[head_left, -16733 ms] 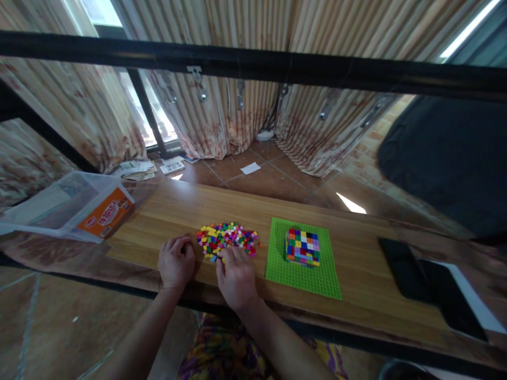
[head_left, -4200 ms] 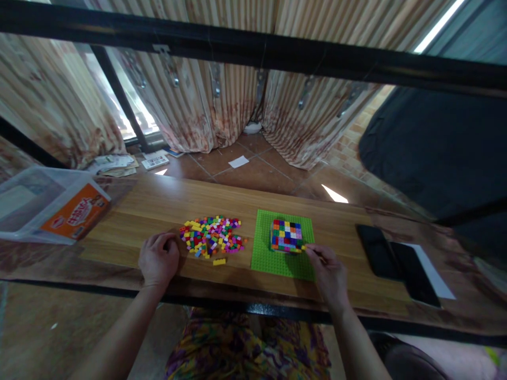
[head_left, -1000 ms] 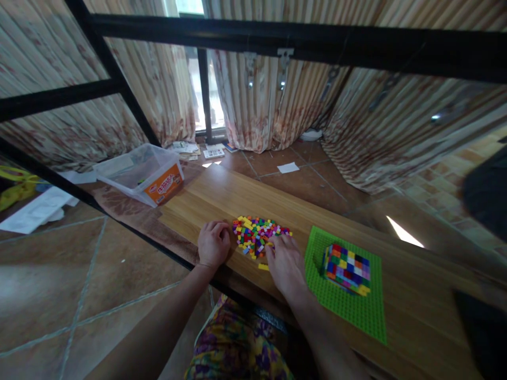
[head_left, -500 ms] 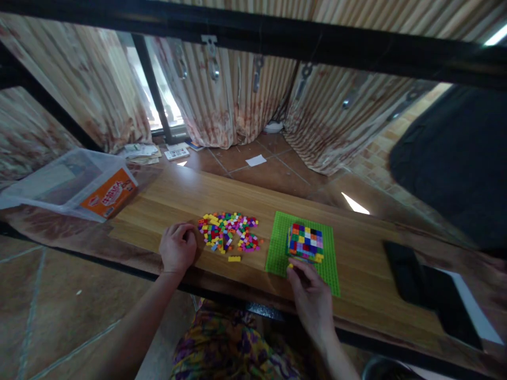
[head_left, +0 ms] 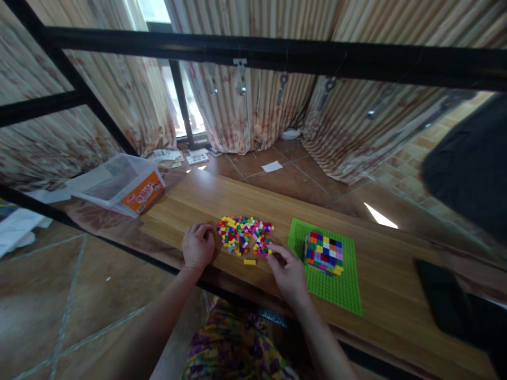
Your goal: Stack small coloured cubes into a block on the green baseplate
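Note:
Beside the left edge of a pile of small coloured building bricks (head_left: 247, 231), my left hand (head_left: 197, 246) rests on the wooden table in a loose fist, with nothing showing in it. At the pile's right edge, my right hand (head_left: 288, 270) has thumb and forefinger pinched, with a small yellow brick (head_left: 270, 253) at the tips. A longer yellow brick (head_left: 249, 262) lies alone in front of the pile. To the right, a block built of many-coloured bricks (head_left: 324, 253) stands on a green studded baseplate (head_left: 336, 295). Its lower front side is partly visible.
A clear plastic box (head_left: 109, 182) with an orange label stands at the table's left end. Dark flat objects (head_left: 439, 295) lie at the right. A black metal bar (head_left: 253, 50) crosses above the far side, before striped curtains (head_left: 277, 111). Papers lie on the tiled floor.
My right hand has moved left from the front of the built block to the brick pile's right edge. My left hand stays beside the pile. The view has shifted left.

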